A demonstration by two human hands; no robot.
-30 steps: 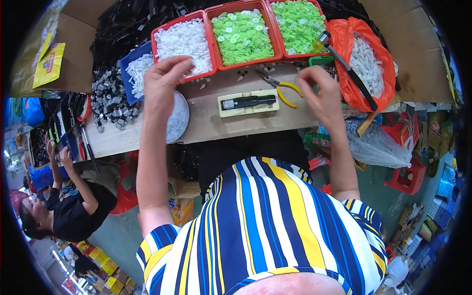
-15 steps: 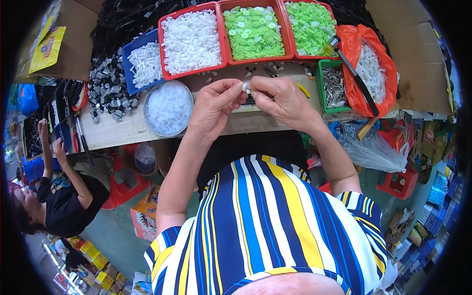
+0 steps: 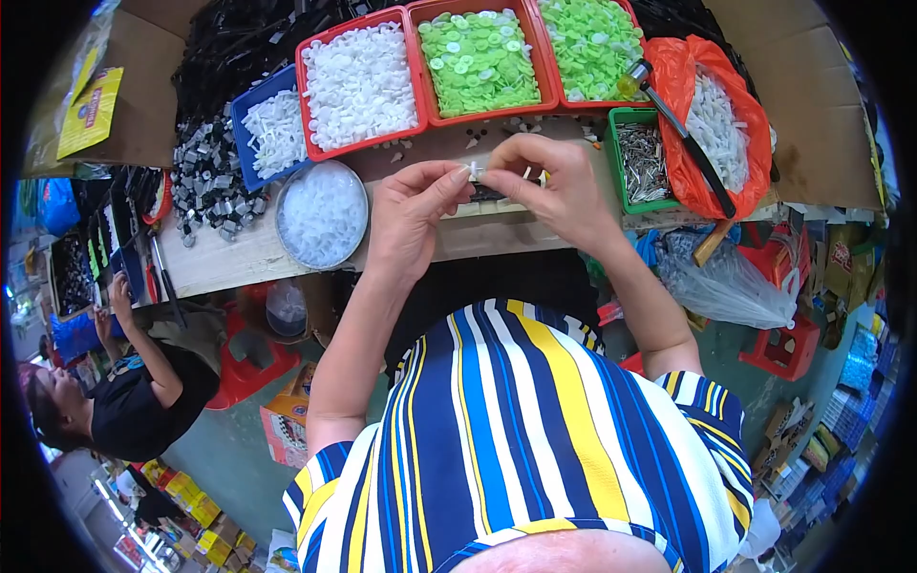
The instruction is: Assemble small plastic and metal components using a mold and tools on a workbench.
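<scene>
Over the near edge of the workbench, my left hand (image 3: 413,205) pinches a small white plastic part (image 3: 474,170) between thumb and forefinger. My right hand (image 3: 554,191) meets it from the other side, its thumb and forefinger tips on the same part. The part's exact shape is too small to make out. Just beyond my hands, a red tray of white plastic pieces (image 3: 361,86) stands beside a red tray of green and white discs (image 3: 478,62). A round metal bowl of translucent white pieces (image 3: 323,212) sits left of my left hand.
A blue tray of white pieces (image 3: 274,129) and loose grey-black parts (image 3: 220,172) lie left. At right are a green box of metal pins (image 3: 642,162), an orange-red bag (image 3: 678,62) and a black-handled tool (image 3: 693,148). A co-worker (image 3: 134,401) works at far left.
My right hand's fingers have shifted and its forefinger arches higher, while the white part stays between my fingertips. The view has moved slightly. At left, the co-worker's hands have moved lower.
</scene>
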